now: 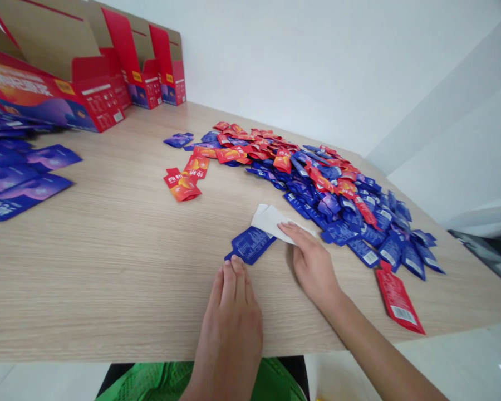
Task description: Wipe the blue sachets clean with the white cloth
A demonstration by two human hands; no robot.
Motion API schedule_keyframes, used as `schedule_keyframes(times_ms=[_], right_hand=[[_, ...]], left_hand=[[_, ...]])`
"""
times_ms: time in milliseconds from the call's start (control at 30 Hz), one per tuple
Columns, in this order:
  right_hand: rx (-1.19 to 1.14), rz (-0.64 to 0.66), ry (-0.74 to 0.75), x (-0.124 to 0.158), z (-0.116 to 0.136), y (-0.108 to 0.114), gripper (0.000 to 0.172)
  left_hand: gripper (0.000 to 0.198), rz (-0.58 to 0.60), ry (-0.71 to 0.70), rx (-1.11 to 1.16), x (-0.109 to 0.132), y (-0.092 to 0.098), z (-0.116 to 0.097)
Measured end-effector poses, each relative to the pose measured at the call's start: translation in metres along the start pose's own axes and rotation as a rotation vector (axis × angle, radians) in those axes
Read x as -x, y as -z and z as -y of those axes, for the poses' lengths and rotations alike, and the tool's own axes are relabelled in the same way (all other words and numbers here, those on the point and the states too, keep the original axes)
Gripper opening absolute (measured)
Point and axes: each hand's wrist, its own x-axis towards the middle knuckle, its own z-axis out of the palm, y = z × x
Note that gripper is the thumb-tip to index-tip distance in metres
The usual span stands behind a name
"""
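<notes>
**A:** Please tell me, what does the left hand [229,328] do at this moment?

**B:** It lies open and flat on the wooden tabletop [108,289], with the fingers close together. Its fingertips [234,266] touch the near end of a blue foil sachet [250,245], but they do not pinch it.

**A:** And the right hand [313,264]?

**B:** It is also open, and I see no closed grip. Its fingers rest on a folded white sheet [271,221], just ahead of the hand. This sheet meets the far end of the sachet. I cannot tell if the thumb goes under the sheet.

**A:** What is near the hands?

**B:** Just beyond the right hand lies a heap of blue and red sachets [317,186]. To the right of this hand, a single red sachet [396,298] lies apart. Well beyond the left hand stand red cardboard display boxes [171,72].

**A:** How would the blue sachet handle?

**B:** I judge it is very light and a little soft, and its smooth foil may slide on the wood. The flat sealed edge seems the best place to take hold, between finger and thumb. The sheet looks thin and limp.
</notes>
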Motion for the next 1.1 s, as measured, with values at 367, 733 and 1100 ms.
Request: schedule_keyframes(times_ms=[367, 733, 1100], right_hand=[[0.008, 0.062, 0.028, -0.012, 0.0, -0.019, 0.071], [0.025, 0.077, 0.04, -0.008, -0.003, -0.015, 0.07], [-0.143, 0.153, 0.326, -0.002, 0.037, -0.007, 0.071]], left_hand=[[0.053, -0.053, 0.002, 0.038, -0.001, -0.002, 0.0], [0.055, -0.061, 0.015, 0.077, 0.0, -0.003, -0.002], [0.056, 0.005, 0.076, 0.079, 0.001, -0.008, -0.007]])
